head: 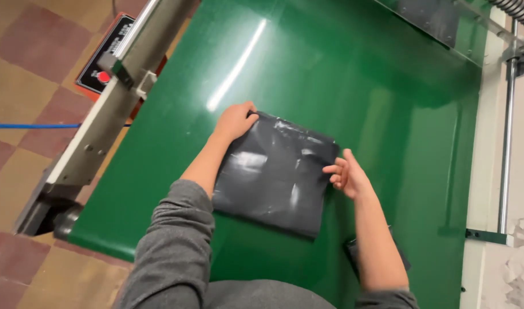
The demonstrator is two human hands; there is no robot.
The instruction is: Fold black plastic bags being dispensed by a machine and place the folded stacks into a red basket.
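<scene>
A flat dark grey plastic package [273,174] lies on a green conveyor belt [342,74]. My left hand [234,121] rests on the package's far left corner, fingers curled over its edge. At the package's right edge, my right hand [346,174] has its fingers spread and the fingertips touch or nearly touch the plastic. Both forearms come in from the bottom of the view in grey sleeves pushed up. Part of a second dark item [353,252] shows under my right forearm, mostly hidden.
A metal side rail [110,109] runs along the belt's left edge, with a control panel bearing a red button [103,76] beyond it. A blue cable [27,125] crosses the tiled floor. A metal rod and white frame [507,143] border the right side.
</scene>
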